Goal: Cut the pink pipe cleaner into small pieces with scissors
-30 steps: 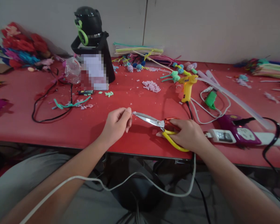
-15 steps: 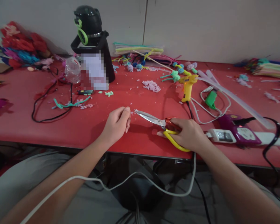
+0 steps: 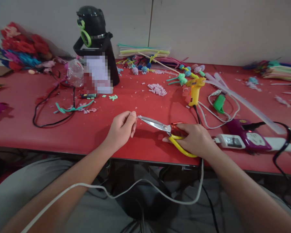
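Observation:
My right hand (image 3: 196,139) grips the handles of scissors (image 3: 157,123) with one red and one yellow loop. The blades look closed and point left, their tips close to the fingertips of my left hand (image 3: 123,127). Thumb and fingers of my left hand are pinched together; what they hold is too small to make out. A tiny pale bit shows at the blade tips. Beyond the scissors, a pile of short pale pink pieces (image 3: 157,89) lies on the red table (image 3: 126,103).
A black bottle (image 3: 111,61) stands at the back left. At the right are a yellow glue gun (image 3: 194,92), a green clip-like object (image 3: 219,103), a purple power strip (image 3: 255,139) and cables. Pipe-cleaner bundles (image 3: 145,50) lie by the wall. A white cable (image 3: 126,191) hangs across my lap.
The scissors have shifted slightly left, bringing their tips closer to my left fingertips. My left hand has barely moved.

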`<action>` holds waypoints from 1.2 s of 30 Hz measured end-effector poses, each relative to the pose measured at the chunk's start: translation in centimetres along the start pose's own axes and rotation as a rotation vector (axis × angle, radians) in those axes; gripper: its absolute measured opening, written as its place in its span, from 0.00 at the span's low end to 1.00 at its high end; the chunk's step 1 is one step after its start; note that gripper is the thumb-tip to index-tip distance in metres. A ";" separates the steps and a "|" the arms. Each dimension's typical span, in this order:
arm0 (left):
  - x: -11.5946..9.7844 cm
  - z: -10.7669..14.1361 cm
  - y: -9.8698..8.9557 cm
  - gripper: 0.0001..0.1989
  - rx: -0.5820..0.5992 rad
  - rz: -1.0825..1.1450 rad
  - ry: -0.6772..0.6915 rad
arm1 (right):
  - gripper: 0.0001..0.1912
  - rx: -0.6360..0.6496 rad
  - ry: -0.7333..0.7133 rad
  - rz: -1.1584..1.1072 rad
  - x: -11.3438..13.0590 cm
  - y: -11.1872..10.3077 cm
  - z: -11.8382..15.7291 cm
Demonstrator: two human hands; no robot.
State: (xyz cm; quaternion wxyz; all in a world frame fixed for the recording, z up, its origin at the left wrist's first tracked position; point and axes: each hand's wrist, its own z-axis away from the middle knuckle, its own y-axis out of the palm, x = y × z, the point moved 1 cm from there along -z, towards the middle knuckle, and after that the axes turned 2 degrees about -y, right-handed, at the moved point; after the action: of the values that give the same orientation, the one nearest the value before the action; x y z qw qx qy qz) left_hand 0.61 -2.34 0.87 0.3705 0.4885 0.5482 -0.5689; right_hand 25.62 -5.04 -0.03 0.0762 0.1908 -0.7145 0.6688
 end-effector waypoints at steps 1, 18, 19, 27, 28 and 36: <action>0.0 0.0 0.0 0.19 0.002 0.000 0.001 | 0.37 0.003 -0.001 0.000 0.0 0.0 0.0; 0.0 -0.1 0.0 0.19 0.007 0.016 -0.002 | 0.36 0.023 0.002 -0.065 -0.1 -0.1 0.1; -0.1 -0.1 0.0 0.19 0.009 0.012 -0.002 | 0.36 0.028 0.000 -0.061 -0.1 -0.2 0.1; 0.0 -0.1 0.0 0.20 0.016 0.004 0.003 | 0.37 0.053 0.015 -0.011 -0.2 -0.1 -0.1; 0.0 -0.1 0.1 0.19 0.017 0.009 0.004 | 0.37 0.052 0.018 -0.009 -0.2 0.0 -0.2; 0.0 0.0 0.0 0.19 0.016 0.021 -0.003 | 0.36 0.057 0.034 -0.013 -0.3 0.1 -0.3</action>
State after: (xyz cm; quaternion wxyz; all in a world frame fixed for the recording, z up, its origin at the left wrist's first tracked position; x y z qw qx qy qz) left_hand 0.64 -2.30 0.83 0.3733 0.4961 0.5379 -0.5702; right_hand 25.86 -4.69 -0.18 0.0872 0.1859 -0.6926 0.6915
